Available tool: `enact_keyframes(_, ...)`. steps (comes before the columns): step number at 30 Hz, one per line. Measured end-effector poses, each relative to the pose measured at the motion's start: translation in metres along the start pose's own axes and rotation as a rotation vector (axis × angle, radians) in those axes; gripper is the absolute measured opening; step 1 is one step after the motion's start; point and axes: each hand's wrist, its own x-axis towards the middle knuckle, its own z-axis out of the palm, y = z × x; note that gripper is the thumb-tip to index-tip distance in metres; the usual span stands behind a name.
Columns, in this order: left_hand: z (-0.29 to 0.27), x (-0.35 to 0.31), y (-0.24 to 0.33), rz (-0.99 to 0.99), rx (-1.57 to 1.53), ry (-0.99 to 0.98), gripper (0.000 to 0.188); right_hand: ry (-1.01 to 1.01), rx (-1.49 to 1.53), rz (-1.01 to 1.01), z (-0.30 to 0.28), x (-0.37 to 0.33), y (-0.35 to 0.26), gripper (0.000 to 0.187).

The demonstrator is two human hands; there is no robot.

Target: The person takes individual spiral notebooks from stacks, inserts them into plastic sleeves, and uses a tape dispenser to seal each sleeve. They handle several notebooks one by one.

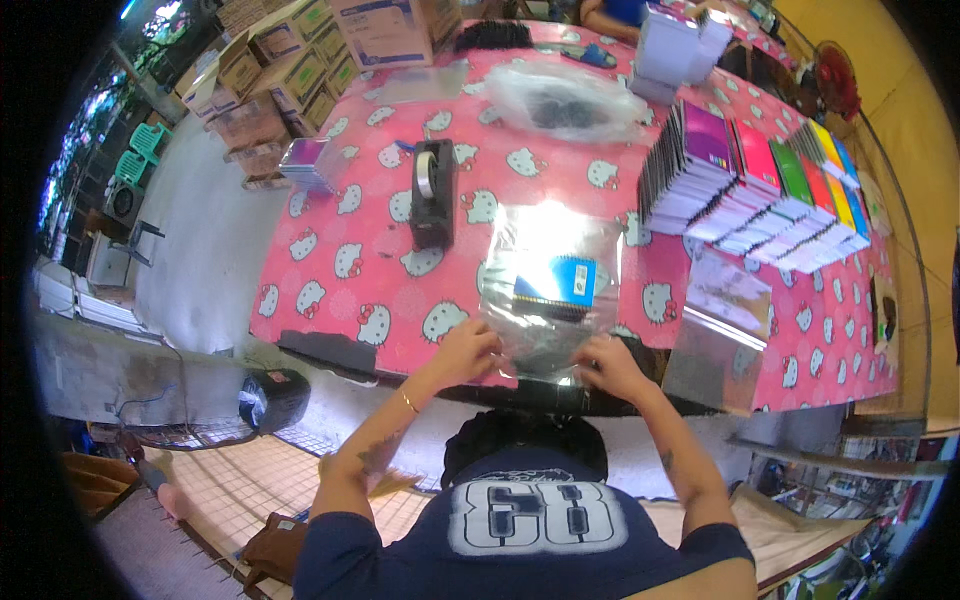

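Flat on the pink tablecloth [350, 325] in front of me lies a clear plastic bag [520, 228], shiny with glare. A blue spiral notebook [565, 278] shows through it, its coil along the near side; I cannot tell whether it is fully inside. My left hand [473, 348] pinches the bag's near left corner with curled fingers. At the near right corner, my right hand [608, 364] grips the plastic the same way. Beyond the left hand stands a black tape dispenser [433, 215] with a roll in it.
Tall rows of colourful spiral notebooks [695, 165] stand at right, with clear plastic sleeves [722, 310] nearer me. A small notebook stack [308, 163] sits at the left edge. Farther back are a filled plastic bag [565, 105], cardboard boxes [385, 35] and another person's arm [608, 22].
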Motion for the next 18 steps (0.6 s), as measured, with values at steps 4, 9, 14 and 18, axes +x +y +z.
enact_keyframes(4,-0.003,0.002,0.004,0.027,0.045,0.014,0.015,0.06,-0.026,0.022,0.003,0.006,0.004,0.012)
enact_keyframes(9,-0.014,0.011,0.022,-0.132,-0.218,0.025,0.016,0.153,-0.142,0.016,-0.007,0.008,-0.018,0.016)
enact_keyframes(14,-0.025,0.014,0.041,0.106,0.116,0.07,0.022,0.204,0.022,0.103,-0.023,0.015,-0.021,0.016)
enact_keyframes(18,-0.022,0.013,0.025,0.207,0.325,-0.033,0.027,-0.01,-0.167,0.032,-0.028,0.011,-0.019,0.017)
